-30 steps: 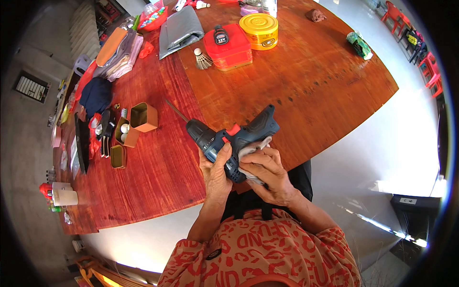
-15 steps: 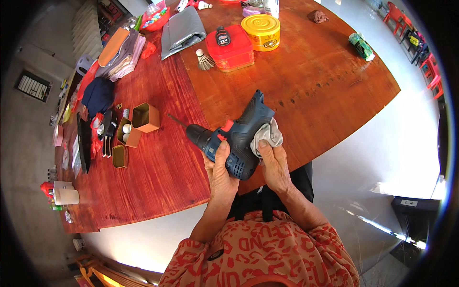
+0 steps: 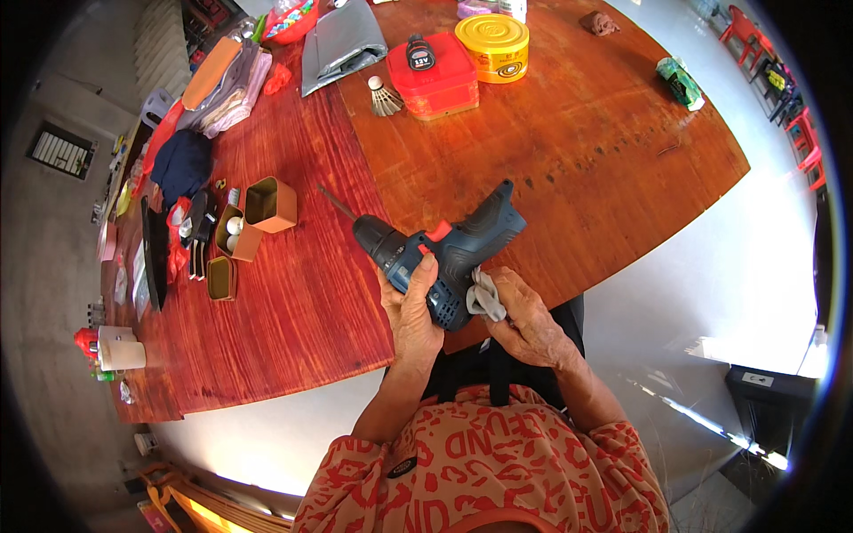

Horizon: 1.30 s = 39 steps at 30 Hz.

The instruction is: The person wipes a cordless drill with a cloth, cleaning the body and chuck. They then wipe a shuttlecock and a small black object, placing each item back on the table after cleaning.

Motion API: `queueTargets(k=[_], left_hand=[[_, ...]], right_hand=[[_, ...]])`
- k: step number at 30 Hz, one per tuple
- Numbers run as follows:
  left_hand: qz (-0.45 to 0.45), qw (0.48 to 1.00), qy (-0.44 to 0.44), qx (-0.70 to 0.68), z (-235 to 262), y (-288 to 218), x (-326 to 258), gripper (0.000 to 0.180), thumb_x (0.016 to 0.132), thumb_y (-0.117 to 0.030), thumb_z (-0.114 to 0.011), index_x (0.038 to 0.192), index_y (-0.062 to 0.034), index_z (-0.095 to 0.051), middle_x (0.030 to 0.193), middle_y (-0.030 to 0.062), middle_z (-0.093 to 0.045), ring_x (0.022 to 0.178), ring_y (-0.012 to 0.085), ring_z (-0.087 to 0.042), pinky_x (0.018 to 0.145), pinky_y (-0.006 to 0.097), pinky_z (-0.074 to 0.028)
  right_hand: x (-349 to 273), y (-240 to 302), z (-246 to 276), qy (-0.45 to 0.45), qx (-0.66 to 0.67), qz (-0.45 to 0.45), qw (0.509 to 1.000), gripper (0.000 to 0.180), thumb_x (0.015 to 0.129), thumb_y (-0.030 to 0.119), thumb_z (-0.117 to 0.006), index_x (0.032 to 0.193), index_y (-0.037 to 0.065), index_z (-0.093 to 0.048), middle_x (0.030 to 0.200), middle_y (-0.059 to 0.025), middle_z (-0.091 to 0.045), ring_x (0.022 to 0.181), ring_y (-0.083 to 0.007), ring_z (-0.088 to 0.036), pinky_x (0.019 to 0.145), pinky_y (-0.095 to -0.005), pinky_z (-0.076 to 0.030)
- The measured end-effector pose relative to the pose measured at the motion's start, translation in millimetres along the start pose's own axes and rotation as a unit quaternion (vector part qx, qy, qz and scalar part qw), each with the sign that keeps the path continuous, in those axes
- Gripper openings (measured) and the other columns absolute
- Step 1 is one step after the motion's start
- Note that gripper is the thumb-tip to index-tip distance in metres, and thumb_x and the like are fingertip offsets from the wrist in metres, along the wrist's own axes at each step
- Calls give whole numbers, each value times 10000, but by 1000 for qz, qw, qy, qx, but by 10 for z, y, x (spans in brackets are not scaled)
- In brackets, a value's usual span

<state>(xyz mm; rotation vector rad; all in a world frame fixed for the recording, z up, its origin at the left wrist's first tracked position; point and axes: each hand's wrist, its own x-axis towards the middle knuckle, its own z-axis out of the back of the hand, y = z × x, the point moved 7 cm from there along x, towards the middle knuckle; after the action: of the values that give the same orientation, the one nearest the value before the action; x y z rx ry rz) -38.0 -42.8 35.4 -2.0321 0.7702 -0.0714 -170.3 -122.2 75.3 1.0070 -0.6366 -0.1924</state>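
A dark blue cordless drill (image 3: pixel 423 261) with a red trigger and a long bit is held over the table's near edge, its bit pointing up and left. My left hand (image 3: pixel 412 311) is wrapped round the drill's body, thumb on the near side below the trigger. In my right hand (image 3: pixel 524 317) a crumpled pale grey cloth (image 3: pixel 484 296) is pinched, pressed against the back of the drill by the base of its handle. The handle's end has no battery on it. A black battery pack (image 3: pixel 420 53) rests on a red lidded box (image 3: pixel 434 76).
Beside the red box stand a yellow round tin (image 3: pixel 492 48) and a shuttlecock (image 3: pixel 384 96). Small open boxes (image 3: pixel 269 204) and folded cloths (image 3: pixel 229 87) lie to the left on the wooden table (image 3: pixel 293 329). A green packet (image 3: pixel 680 83) sits at the far right.
The cloth in my right hand has moved down and toward me along the drill's back. My left hand has turned the drill slightly, its handle now leaning further right.
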Motion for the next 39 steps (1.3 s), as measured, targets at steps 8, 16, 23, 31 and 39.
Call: queueTargets(k=[8, 16, 23, 31, 39], left_hand=[[-18, 998, 46, 36, -100, -45, -64, 409, 795, -105, -727, 1110, -90, -466, 968, 36, -599, 884, 130, -612, 815, 308, -537], [-25, 996, 65, 59, -198, -52, -107, 348, 866, -186, -660, 1117, -87, -441, 890, 19, -581, 800, 90, -579, 694, 255, -512], [-11, 996, 44, 74, -41, -53, -58, 328, 859, -242, -671, 1059, -95, -457, 850, 4, -549, 743, 85, -555, 650, 258, -511], [-64, 988, 88, 110, -39, -78, -13, 416, 801, -130, -728, 1124, -64, -475, 926, 26, -590, 804, 91, -586, 737, 271, -527], [-111, 949, 196, 221, -156, -149, -121, 621, 763, -68, -738, 1281, -24, -398, 972, 53, -609, 854, 111, -608, 765, 285, -530]], right_hand=[[73, 408, 219, 13, -134, 7, 991, 486, 661, 49, -643, 1125, -58, -546, 1020, -178, -535, 871, -323, -563, 677, -399, -494], [249, 571, -28, -45, -394, 84, 914, 425, 732, 80, -599, 1148, -3, -578, 1191, -131, -515, 969, -285, -489, 726, -376, -468], [-61, 554, -182, 40, -267, 110, 956, 433, 666, 54, -641, 1090, -16, -594, 1233, -136, -470, 911, -294, -496, 715, -363, -499], [230, 652, 332, -72, -304, 90, 946, 526, 604, 107, -720, 1106, 17, -589, 1104, -101, -540, 945, -270, -528, 741, -363, -439], [342, 166, 406, 76, -309, 12, 948, 363, 681, 169, -672, 1027, 75, -622, 897, -57, -616, 857, -223, -589, 702, -365, -388]])
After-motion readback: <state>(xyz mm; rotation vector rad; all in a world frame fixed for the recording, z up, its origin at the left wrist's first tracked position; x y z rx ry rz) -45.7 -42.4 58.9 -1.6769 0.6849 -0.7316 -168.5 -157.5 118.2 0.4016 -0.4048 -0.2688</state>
